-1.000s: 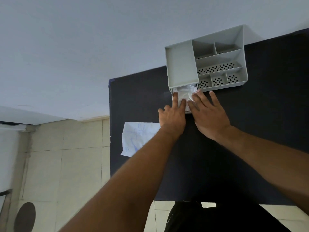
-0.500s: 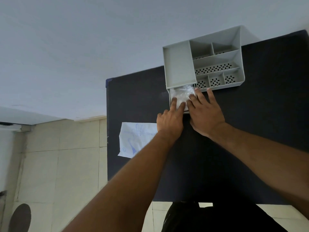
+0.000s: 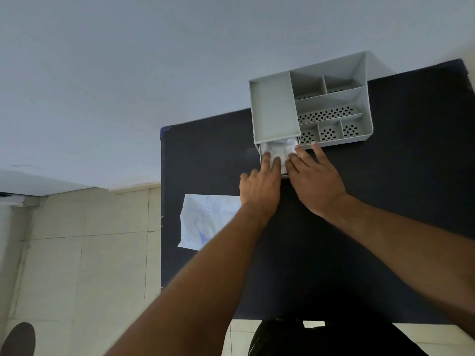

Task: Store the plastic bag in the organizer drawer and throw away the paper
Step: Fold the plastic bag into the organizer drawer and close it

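Dark table [image 3: 385, 227] | paper [image 3: 205, 219] beside left wrist | both hands flat, ungripped, on plastic bag [image 3: 280, 150] in drawer [image 3: 262, 155]

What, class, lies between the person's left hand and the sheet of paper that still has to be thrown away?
Nothing visible does. The paper lies flat at the left edge of the dark table, just beside the left hand and partly under its wrist. Both hands, the right hand too, press the plastic bag into the open drawer.

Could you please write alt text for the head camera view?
Left hand and right hand press a crumpled clear plastic bag into the grey plastic organizer's open drawer on a black table; a printed white paper lies left.
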Available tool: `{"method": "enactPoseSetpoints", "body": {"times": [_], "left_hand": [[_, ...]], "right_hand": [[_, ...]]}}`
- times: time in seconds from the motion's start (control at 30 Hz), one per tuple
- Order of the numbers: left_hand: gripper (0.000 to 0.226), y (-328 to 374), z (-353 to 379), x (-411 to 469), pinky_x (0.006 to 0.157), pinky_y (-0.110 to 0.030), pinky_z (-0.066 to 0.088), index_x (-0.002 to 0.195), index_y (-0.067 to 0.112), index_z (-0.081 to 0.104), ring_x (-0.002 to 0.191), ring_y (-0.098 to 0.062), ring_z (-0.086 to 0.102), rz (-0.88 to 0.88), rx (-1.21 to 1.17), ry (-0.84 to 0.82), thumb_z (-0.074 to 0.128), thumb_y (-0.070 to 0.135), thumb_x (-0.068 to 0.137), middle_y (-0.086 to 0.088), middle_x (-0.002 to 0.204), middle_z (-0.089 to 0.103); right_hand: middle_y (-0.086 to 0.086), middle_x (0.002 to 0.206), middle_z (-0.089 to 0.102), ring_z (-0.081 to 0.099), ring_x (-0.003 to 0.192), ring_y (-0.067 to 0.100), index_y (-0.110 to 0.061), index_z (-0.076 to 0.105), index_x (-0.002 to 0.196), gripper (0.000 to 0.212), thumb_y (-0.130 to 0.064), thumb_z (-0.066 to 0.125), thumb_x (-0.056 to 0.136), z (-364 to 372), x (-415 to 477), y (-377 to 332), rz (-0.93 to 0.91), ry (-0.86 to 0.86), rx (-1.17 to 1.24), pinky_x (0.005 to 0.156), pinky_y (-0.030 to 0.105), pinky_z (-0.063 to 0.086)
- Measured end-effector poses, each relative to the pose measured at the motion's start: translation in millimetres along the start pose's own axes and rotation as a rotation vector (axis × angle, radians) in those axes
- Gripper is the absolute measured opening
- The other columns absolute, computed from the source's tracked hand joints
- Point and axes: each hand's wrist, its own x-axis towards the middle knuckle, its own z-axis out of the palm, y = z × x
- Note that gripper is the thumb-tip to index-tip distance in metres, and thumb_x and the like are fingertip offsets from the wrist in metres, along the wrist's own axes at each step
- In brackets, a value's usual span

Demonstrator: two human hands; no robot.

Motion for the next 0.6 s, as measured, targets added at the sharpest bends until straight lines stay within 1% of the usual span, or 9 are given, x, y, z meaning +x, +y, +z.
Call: {"method": "enactPoseSetpoints", "body": {"times": [0.07,0.1,0.23,0.3,0.37,0.43,0.5,0.57,0.6], "left_hand": [[0.054,-5,2,-1,0.082,-0.045,0.052,0.147,0.019,0.04,0.096,-0.029,0.066,0.024,-0.023,0.069,0.056,0.016,0.095,-0.007,0.162,0.027],[0.051,-7,3,-2,0.08,-0.044,0.052,0.144,0.019,0.044,0.095,-0.029,0.067,0.049,-0.04,0.077,0.055,0.016,0.095,-0.005,0.161,0.031],[0.046,-12,4,2,0.078,-0.044,0.053,0.142,0.021,0.046,0.1,-0.031,0.068,0.072,-0.121,0.034,0.051,0.015,0.097,-0.001,0.155,0.04],[0.045,-11,1,7,0.078,-0.044,0.052,0.141,0.021,0.048,0.101,-0.031,0.067,0.07,-0.107,0.007,0.049,0.017,0.097,-0.001,0.153,0.042],[0.045,-9,-1,11,0.082,-0.045,0.05,0.141,0.021,0.048,0.104,-0.031,0.067,0.065,-0.065,-0.025,0.05,0.018,0.097,-0.002,0.152,0.043],[0.046,-8,-1,13,0.085,-0.046,0.048,0.14,0.021,0.048,0.103,-0.031,0.067,0.059,-0.041,-0.034,0.052,0.018,0.095,-0.002,0.149,0.045],[0.044,-7,3,13,0.086,-0.047,0.047,0.138,0.02,0.05,0.099,-0.03,0.067,0.057,-0.038,-0.018,0.054,0.019,0.093,-0.003,0.15,0.045],[0.039,-7,7,12,0.084,-0.046,0.048,0.132,0.019,0.054,0.093,-0.029,0.069,0.051,-0.049,0.038,0.055,0.02,0.094,-0.004,0.149,0.046],[0.035,-8,8,11,0.081,-0.045,0.048,0.128,0.019,0.057,0.09,-0.028,0.069,0.043,-0.06,0.086,0.056,0.02,0.093,-0.005,0.147,0.05]], "right_hand": [[0.013,0.16,0.036,0.017,0.154,0.03,-0.009,0.036,0.152,0.055,-0.033,0.04,0.103,-4,6,3,-0.005,-0.018,-0.044,0.122,0.055,-0.002],[0.013,0.16,0.034,0.015,0.154,0.031,-0.01,0.034,0.153,0.055,-0.033,0.039,0.103,-6,9,5,-0.01,-0.025,-0.051,0.122,0.055,-0.004],[0.015,0.161,0.032,0.013,0.154,0.033,-0.013,0.032,0.153,0.056,-0.036,0.04,0.103,-6,15,6,-0.026,-0.041,-0.034,0.124,0.055,-0.001],[0.015,0.162,0.031,0.011,0.155,0.033,-0.015,0.032,0.154,0.056,-0.037,0.04,0.103,-7,15,6,-0.025,-0.052,-0.009,0.123,0.054,-0.001],[0.015,0.162,0.03,0.009,0.155,0.033,-0.016,0.031,0.154,0.055,-0.037,0.039,0.103,-8,16,5,-0.017,-0.051,0.013,0.122,0.054,-0.003],[0.015,0.161,0.033,0.012,0.155,0.033,-0.015,0.035,0.152,0.054,-0.034,0.039,0.101,-9,14,2,0.005,-0.028,0.048,0.123,0.054,-0.001],[0.016,0.157,0.04,0.019,0.153,0.033,-0.011,0.044,0.148,0.053,-0.029,0.043,0.098,-6,8,-1,0.018,0.025,0.085,0.124,0.054,0.005],[0.015,0.151,0.049,0.027,0.15,0.033,-0.007,0.05,0.144,0.051,-0.025,0.049,0.096,0,3,-5,0.014,0.059,0.119,0.124,0.053,0.009],[0.014,0.148,0.053,0.03,0.149,0.033,-0.007,0.051,0.143,0.05,-0.025,0.051,0.096,1,2,-6,0.012,0.051,0.122,0.124,0.053,0.009]]}}
